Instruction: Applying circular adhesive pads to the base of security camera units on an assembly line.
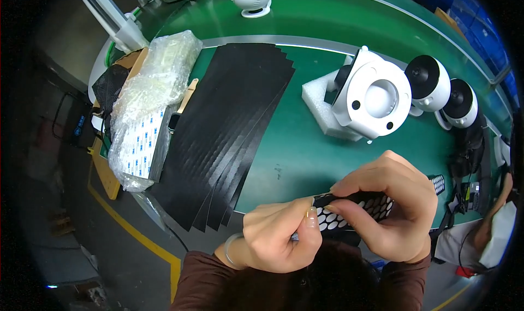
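Low in the frame, the left hand (278, 234) and right hand (390, 204) both pinch a black strip of white round stickers (357, 207). A fanned stack of black sheets (229, 125) lies left of centre on the green tabletop (289, 147).

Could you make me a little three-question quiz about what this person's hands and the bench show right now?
1. True or false: both hands hold the black sheet of white oval stickers.
2. What lies fanned out on the green bench to the person's left? A) black sheets B) blue boxes C) metal rods
3. Fill in: the white round housing rests on a block of white ____.

Key
1. True: the left hand and the right hand each pinch it.
2. A, the stack of black sheets.
3. Foam.
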The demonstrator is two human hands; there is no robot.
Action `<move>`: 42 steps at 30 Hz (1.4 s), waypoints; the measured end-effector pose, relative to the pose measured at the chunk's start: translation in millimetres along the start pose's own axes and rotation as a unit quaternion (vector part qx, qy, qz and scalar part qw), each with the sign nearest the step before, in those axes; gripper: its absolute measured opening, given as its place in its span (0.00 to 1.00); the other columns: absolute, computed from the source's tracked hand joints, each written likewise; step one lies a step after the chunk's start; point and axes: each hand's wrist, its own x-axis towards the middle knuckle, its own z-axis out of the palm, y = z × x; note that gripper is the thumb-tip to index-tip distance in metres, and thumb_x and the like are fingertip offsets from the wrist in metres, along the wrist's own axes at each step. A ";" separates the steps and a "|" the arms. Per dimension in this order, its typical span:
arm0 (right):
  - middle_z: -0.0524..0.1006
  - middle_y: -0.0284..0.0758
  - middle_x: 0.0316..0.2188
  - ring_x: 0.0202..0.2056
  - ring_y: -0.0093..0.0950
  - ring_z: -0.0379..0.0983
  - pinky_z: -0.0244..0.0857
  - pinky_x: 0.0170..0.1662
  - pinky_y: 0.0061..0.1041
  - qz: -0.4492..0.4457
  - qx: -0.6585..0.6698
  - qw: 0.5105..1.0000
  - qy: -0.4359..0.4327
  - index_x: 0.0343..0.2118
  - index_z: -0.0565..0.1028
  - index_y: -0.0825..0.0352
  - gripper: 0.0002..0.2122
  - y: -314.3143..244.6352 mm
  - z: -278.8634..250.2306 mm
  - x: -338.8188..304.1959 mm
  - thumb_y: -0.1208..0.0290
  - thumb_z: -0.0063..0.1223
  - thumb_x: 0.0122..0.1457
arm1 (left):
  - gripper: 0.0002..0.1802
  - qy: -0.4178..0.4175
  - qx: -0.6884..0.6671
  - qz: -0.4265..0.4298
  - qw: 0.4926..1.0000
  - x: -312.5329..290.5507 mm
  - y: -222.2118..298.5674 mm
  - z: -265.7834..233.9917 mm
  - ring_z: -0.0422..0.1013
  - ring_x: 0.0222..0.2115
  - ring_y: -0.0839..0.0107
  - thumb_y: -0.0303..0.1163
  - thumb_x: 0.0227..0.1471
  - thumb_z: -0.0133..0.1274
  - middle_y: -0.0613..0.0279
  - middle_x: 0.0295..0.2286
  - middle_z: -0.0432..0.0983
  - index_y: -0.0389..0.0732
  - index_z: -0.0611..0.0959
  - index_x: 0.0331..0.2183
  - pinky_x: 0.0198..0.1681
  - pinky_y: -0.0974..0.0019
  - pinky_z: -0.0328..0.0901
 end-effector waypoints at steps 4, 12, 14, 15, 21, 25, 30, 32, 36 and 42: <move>0.75 0.31 0.19 0.20 0.24 0.68 0.56 0.24 0.19 -0.021 -0.025 0.999 0.022 0.18 0.75 0.67 0.07 -0.8 0.9 -1.0 0.80 0.60 0.32 | 0.05 0.007 0.006 0.005 1.000 -0.4 1.5 0.7 0.62 0.08 0.70 0.20 0.43 0.46 0.61 0.10 0.64 0.27 0.75 0.24 0.13 0.72 0.58; 0.75 0.31 0.18 0.20 0.24 0.69 0.57 0.23 0.19 -0.019 -0.025 0.999 -0.017 0.17 0.75 0.66 0.07 -1.8 -6.1 3.6 0.80 0.60 0.31 | 0.06 -0.016 0.020 0.016 1.000 0.7 2.8 -0.9 0.63 0.08 0.72 0.19 0.42 0.46 0.62 0.10 0.65 0.26 0.75 0.25 0.14 0.73 0.60; 0.75 0.32 0.18 0.20 0.25 0.70 0.58 0.24 0.18 0.005 -0.007 1.000 -0.020 0.17 0.75 0.66 0.07 -1.4 -5.3 5.8 0.80 0.60 0.30 | 0.06 -0.017 0.025 0.012 0.999 0.1 3.8 -1.0 0.63 0.08 0.73 0.19 0.42 0.46 0.62 0.10 0.64 0.25 0.75 0.26 0.14 0.74 0.60; 0.75 0.32 0.18 0.20 0.25 0.70 0.58 0.24 0.18 0.005 -0.006 1.000 -0.021 0.17 0.75 0.66 0.07 -1.5 -5.4 6.3 0.80 0.60 0.30 | 0.07 -0.017 0.029 0.009 0.999 -0.4 4.1 -1.1 0.63 0.08 0.73 0.19 0.42 0.46 0.62 0.10 0.64 0.25 0.75 0.26 0.14 0.74 0.60; 0.75 0.32 0.18 0.20 0.26 0.70 0.60 0.25 0.20 0.013 -0.067 0.995 -0.066 0.17 0.75 0.66 0.07 -8.2 -15.0 8.8 0.80 0.60 0.30 | 0.07 -0.017 0.040 0.002 0.999 1.2 6.9 0.4 0.63 0.08 0.73 0.19 0.42 0.47 0.62 0.10 0.65 0.25 0.76 0.27 0.14 0.74 0.60; 0.76 0.31 0.20 0.21 0.26 0.71 0.63 0.28 0.21 -0.037 -0.127 0.989 -0.063 0.17 0.73 0.65 0.06 -10.8 -10.8 7.8 0.78 0.59 0.33 | 0.07 -0.002 0.029 0.003 1.000 1.0 2.1 0.6 0.63 0.09 0.73 0.19 0.41 0.47 0.63 0.10 0.65 0.27 0.76 0.28 0.14 0.74 0.60; 0.76 0.33 0.21 0.23 0.29 0.72 0.66 0.30 0.27 -0.023 -0.130 0.991 -0.014 0.17 0.72 0.65 0.04 -36.8 -12.5 -14.6 0.76 0.56 0.37 | 0.07 0.063 -0.049 -0.142 0.987 11.3 -19.1 14.0 0.56 0.10 0.82 0.23 0.49 0.45 0.63 0.09 0.60 0.34 0.74 0.21 0.13 0.75 0.52; 0.76 0.39 0.25 0.27 0.31 0.72 0.65 0.33 0.28 -0.040 -0.130 0.990 0.039 0.17 0.71 0.68 0.03 -23.0 -20.7 -14.5 0.77 0.54 0.39 | 0.07 0.067 -0.084 -0.153 0.982 6.3 -34.1 13.8 0.55 0.14 0.86 0.23 0.50 0.44 0.66 0.11 0.61 0.32 0.74 0.24 0.16 0.78 0.52; 0.75 0.42 0.32 0.35 0.29 0.72 0.63 0.39 0.24 0.068 -0.120 0.980 0.146 0.23 0.72 0.74 0.03 30.7 -47.9 2.7 0.80 0.53 0.45 | 0.09 0.052 -0.147 -0.162 0.974 9.9 -30.5 14.3 0.59 0.21 0.85 0.24 0.53 0.39 0.66 0.21 0.68 0.30 0.74 0.32 0.25 0.80 0.56; 0.75 0.41 0.35 0.33 0.22 0.71 0.65 0.35 0.18 0.128 -0.031 0.977 0.170 0.26 0.74 0.73 0.06 71.4 -69.6 19.3 0.74 0.52 0.48 | 0.14 -0.030 -0.195 -0.092 0.976 21.3 -47.0 25.7 0.58 0.49 0.57 0.29 0.55 0.34 0.43 0.50 0.56 0.32 0.74 0.32 0.50 0.59 0.55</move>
